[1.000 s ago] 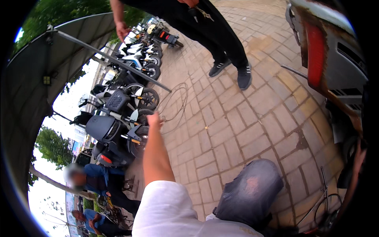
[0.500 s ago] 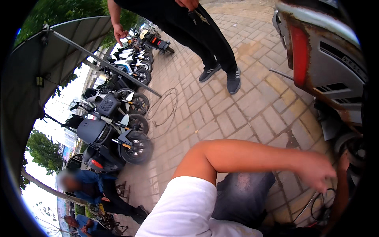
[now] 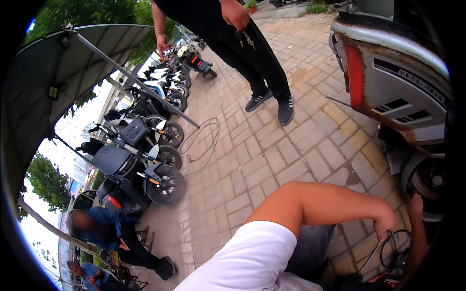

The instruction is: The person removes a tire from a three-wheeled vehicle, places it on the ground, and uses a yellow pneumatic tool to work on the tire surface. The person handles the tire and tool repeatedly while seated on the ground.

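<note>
My left arm, in a white sleeve, bends across the lower right. My left hand (image 3: 385, 220) points downward, its fingers drawn together at the top of a thin metal rod and a looped black cable (image 3: 381, 252). What lies between those fingertips is too small to make out. Farther right, my right hand (image 3: 416, 206) reaches up to the lower edge of a dark wheel (image 3: 424, 180); its fingers are mostly hidden. The wheel sits beneath a rusty, silver-grey vehicle body (image 3: 407, 97) with a red light strip (image 3: 356, 72).
A person in black trousers (image 3: 228, 48) stands ahead, holding keys (image 3: 248, 41). Parked scooters (image 3: 116, 162) line the left beside a slanting metal pole (image 3: 136, 77). A loose wire (image 3: 208, 140) lies on the brick paving (image 3: 262, 165). Two people sit at lower left; a rod (image 3: 338, 100) juts from the vehicle.
My left hand has dropped from beside the wheel to the rod and cable. My right hand remains by the wheel. The view has shifted slightly, showing more of the keys and the vehicle.
</note>
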Motion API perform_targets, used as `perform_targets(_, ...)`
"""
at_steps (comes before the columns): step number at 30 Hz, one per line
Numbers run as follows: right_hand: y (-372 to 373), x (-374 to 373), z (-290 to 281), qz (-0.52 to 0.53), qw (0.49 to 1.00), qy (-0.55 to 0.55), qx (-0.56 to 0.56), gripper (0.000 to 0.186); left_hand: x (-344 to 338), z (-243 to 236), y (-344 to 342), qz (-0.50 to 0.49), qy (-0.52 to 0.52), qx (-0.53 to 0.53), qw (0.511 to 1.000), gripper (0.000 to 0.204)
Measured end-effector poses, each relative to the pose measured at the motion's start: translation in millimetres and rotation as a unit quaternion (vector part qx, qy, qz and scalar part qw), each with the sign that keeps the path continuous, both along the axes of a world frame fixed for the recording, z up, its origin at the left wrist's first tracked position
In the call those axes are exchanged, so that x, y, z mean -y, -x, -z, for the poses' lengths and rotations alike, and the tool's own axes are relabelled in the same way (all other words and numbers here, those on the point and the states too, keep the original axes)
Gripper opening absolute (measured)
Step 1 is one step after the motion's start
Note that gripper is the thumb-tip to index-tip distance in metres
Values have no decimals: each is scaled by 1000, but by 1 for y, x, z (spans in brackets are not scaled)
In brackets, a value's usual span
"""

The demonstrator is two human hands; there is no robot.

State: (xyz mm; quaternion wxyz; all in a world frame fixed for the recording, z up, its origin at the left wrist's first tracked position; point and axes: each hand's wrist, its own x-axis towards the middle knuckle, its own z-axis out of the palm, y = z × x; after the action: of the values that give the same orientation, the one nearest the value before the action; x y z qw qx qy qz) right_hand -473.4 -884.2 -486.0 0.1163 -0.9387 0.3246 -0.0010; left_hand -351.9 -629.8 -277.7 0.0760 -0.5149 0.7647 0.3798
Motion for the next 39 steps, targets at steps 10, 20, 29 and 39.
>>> perform_targets(10,18,-86,-96,-69,995,-64,13,30,10,1,-35,-86,60,-116,988,57)
perform_targets(20,-50,-18,-17,-14,977,-3,211,64,4,15,-63,-123,19,-148,981,53)
perform_targets(29,-14,49,68,22,974,106,-199,67,0,-1,-60,-114,12,-152,982,53)
perform_targets(39,23,13,10,-79,942,91,-314,47,-13,-12,-50,-112,30,-127,985,55)
